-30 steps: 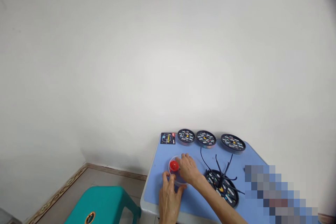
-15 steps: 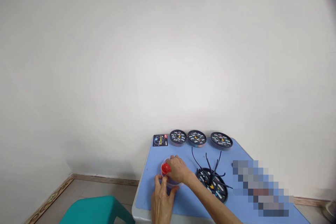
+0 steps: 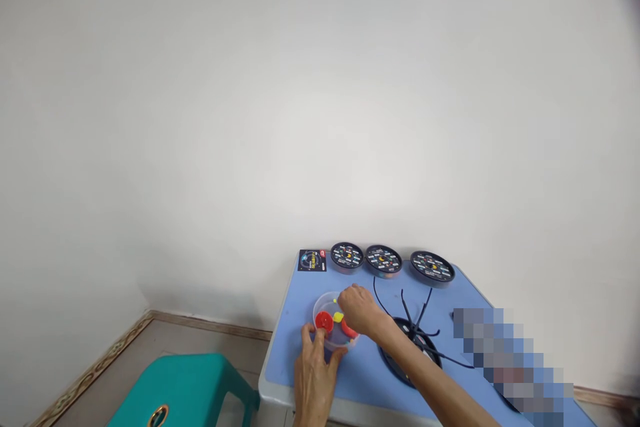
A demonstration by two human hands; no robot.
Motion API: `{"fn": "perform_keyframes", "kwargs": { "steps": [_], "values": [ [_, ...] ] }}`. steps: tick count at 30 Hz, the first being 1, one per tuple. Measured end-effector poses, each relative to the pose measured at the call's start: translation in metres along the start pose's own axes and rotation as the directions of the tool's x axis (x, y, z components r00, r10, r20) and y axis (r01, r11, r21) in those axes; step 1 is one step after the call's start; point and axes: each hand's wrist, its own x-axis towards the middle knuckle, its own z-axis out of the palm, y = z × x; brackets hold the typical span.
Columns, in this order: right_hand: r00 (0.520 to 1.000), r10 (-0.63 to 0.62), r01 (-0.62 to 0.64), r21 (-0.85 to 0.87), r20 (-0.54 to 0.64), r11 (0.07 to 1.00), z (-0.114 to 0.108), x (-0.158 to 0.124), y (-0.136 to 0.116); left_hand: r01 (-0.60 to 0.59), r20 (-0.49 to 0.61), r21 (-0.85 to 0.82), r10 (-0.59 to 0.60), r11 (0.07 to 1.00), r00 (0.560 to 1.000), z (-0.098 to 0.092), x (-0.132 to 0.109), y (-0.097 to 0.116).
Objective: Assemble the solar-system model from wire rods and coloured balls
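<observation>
A small clear round container [image 3: 327, 310] sits on the blue table [image 3: 295, 347] near its left front. Inside lie a red ball [image 3: 323, 321], a yellow piece [image 3: 339, 317] and another red piece [image 3: 349, 330]. My left hand [image 3: 314, 368] grips the container's near rim with thumb and fingers. My right hand [image 3: 362, 310] reaches over the container from the right, fingers curled and pinched just above the yellow piece; what it pinches, if anything, is too small to name.
A black round disc with thin black arms [image 3: 415, 340] lies right of my right forearm. Three black discs [image 3: 383, 259] and a small dark card [image 3: 312, 259] line the table's far edge by the white wall. A teal stool [image 3: 185, 390] stands on the floor left.
My right hand has lifted off the red ball and shifted right, uncovering a yellow piece and a second red piece in the container. My left hand keeps its hold on the rim.
</observation>
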Motion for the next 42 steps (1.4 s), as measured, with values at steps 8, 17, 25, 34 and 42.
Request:
{"fn": "perform_keyframes", "kwargs": {
  "steps": [8, 17, 25, 34, 42],
  "values": [
    [1.0, -0.01, 0.011, 0.071, -0.02, 0.997, 0.015, 0.003, -0.013, -0.004, -0.021, -0.009, 0.003, 1.0, 1.0, -0.002, 0.0, 0.003],
    [0.979, -0.017, 0.134, 0.582, -0.202, 0.802, 0.007, -0.007, 0.008, -0.015, -0.025, -0.053, 0.014, 0.998, 1.0, 0.0, 0.0, -0.002],
    [0.975, -0.041, 0.212, 0.971, -0.218, -0.113, 0.023, -0.069, 0.019, -0.056, -0.1, -0.088, 0.047, 0.995, 0.994, 0.005, -0.001, -0.009],
    [0.993, 0.064, 0.113, 0.708, -0.096, -0.697, 0.045, -0.125, 0.018, -0.102, -0.252, -0.191, 0.052, 0.976, 0.966, -0.005, 0.005, -0.003],
    [0.989, 0.108, 0.145, 0.635, -0.096, -0.759, 0.067, -0.15, 0.019, -0.185, -0.385, -0.485, -0.019, 0.855, 0.923, -0.02, -0.03, 0.033]
  ]
}}
